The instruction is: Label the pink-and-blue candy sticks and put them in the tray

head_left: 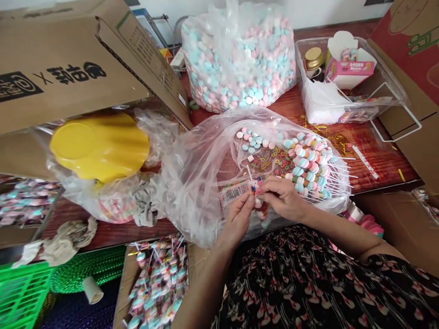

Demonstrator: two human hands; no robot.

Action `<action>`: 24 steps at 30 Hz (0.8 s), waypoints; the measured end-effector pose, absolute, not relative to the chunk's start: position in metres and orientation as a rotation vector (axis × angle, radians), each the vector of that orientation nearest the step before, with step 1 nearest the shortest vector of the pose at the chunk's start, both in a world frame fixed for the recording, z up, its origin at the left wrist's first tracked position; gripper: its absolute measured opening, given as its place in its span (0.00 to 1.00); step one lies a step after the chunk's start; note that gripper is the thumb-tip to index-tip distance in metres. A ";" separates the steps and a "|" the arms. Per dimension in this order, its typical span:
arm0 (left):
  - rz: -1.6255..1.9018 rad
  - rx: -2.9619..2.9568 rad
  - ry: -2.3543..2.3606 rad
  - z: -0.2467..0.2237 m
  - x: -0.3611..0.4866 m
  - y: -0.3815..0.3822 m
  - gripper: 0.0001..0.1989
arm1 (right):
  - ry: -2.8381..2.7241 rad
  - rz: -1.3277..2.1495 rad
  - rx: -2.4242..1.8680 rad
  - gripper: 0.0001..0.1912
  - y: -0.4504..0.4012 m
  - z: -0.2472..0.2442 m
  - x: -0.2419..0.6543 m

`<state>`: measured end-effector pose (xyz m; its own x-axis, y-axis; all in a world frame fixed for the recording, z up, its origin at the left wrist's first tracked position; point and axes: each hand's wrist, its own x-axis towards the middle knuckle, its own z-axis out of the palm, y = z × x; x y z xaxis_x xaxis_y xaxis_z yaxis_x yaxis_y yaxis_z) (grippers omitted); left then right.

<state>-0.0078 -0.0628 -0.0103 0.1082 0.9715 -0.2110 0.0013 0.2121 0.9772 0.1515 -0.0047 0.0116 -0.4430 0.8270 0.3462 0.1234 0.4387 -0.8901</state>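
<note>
A person's left hand [238,218] and right hand [281,197] work close together above an open clear plastic bag [194,183], their fingers closed in a tight pinch. The left hand grips a printed paper strip [234,191], and the right hand grips a white stick [248,173] at its small pink-and-blue printed head [256,186], where the strip and stick meet. The print is too small to read. A black floral garment [308,285] covers the person's lap and upper arm. Just beyond the hands, in the same bag, pastel pink and blue candy discs on white sticks [308,164] lie fanned in a dense row beside loose discs [252,141] and multicoloured candy rings [277,160]. Below on the left, a cardboard box [128,285] holds a heap of candy sticks [159,283]. A yellow lid [99,146] sits in plastic on the reddish wood-grain table [372,160], under a raised cardboard flap [68,64]. Farther off, a bulging bag of pastel discs [236,59] stands beside a clear plastic tray [346,82] holding a gold-lidded jar [313,59] and a pink-and-white carton [350,64].
</note>
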 end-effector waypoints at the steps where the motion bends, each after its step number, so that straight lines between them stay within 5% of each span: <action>1: 1.001 1.025 1.176 -0.012 -0.009 -0.064 0.23 | -1.849 1.031 -0.825 0.09 -0.006 0.009 0.150; 9: 0.893 0.854 1.053 -0.010 -0.026 -0.065 0.17 | -1.963 0.833 -0.885 0.06 -0.010 -0.007 0.141; 16: 0.706 0.716 0.822 -0.003 -0.033 -0.071 0.19 | -2.620 0.073 -0.341 0.17 -0.001 0.019 0.175; 20: 0.437 0.827 0.723 -0.002 -0.039 -0.073 0.19 | -2.859 0.148 -0.148 0.13 -0.001 0.027 0.180; 24: 0.365 1.499 1.028 0.002 -0.036 -0.075 0.15 | -3.050 0.379 -0.407 0.07 -0.002 0.022 0.169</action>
